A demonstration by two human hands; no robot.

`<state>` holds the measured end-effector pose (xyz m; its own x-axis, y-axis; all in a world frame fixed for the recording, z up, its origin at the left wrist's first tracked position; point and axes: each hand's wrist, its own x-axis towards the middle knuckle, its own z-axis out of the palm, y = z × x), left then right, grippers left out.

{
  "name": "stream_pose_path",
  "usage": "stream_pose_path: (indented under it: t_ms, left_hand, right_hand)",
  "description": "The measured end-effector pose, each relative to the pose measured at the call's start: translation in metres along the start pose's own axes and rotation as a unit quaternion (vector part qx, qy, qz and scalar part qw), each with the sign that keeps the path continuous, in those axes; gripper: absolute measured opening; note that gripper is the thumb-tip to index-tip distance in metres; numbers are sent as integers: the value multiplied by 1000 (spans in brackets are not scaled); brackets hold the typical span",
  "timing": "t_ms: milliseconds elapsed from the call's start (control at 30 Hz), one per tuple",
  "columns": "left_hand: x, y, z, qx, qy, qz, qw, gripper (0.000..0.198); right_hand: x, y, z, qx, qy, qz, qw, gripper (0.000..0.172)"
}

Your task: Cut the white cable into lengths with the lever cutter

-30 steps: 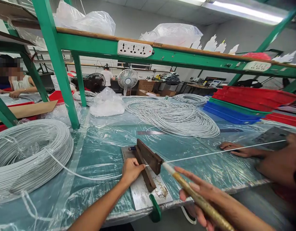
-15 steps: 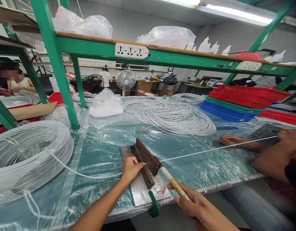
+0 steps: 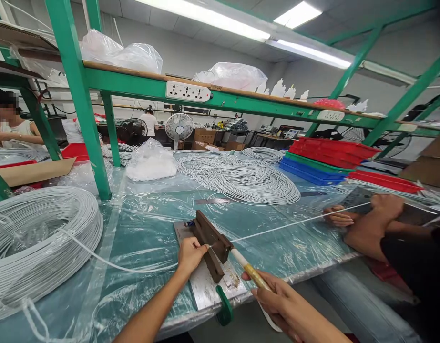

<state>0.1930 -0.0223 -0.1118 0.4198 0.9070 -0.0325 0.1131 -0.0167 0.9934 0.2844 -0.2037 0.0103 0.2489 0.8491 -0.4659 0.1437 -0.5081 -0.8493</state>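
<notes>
My left hand [image 3: 191, 255] pinches the white cable [image 3: 134, 270] at the near side of a brown metal jig [image 3: 214, 236]. That cable comes from a large coil [image 3: 76, 214] at the left. My right hand [image 3: 273, 293] is wrapped round the handle [image 3: 253, 274], white near the jig and yellow-brown further down, which joins the jig's right end. The jig stands on a metal plate [image 3: 201, 295] at the table's front edge, with a green clamp [image 3: 224, 307] beside it. From the jig's far side a white cable [image 3: 287, 226] stretches right to another person's hands.
A person's hand [image 3: 387, 207] and arms rest over the table at the right. Behind lie a wide cable coil [image 3: 241, 178], a plastic bag [image 3: 151, 164] and stacked red, green and blue trays [image 3: 323, 157]. A green shelf frame [image 3: 134, 83] spans above.
The view has shifted right and up, so the jig and table appear further left and lower. The other person's hands at the right show more fully. My hands keep the same holds.
</notes>
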Motion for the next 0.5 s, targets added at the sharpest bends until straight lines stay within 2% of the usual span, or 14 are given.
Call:
stream_pose_path:
  t_ms: [133,233,300,433,500]
  left_hand:
    - [1,-4,-1,-10,-3,4,1000,39]
    - [1,-6,-1,-17,-8,3,1000,41]
    - [0,-6,-1,-24,-11,4,1000,42]
    - [-3,-2,-1,-44,-10,7,999,48]
    - [-5,2,-3,-61,-18,8,998,53]
  right_hand:
    - [-2,-6,-3,-20,2,2,1000,57]
    - [-1,0,-4,-20,2,-7,1000,57]
    - [4,17,-1,-23,27,-21,999,57]
    - [19,67,13,-28,161,-111,980,55]
    - [21,82,16,-12,181,-123,976,58]
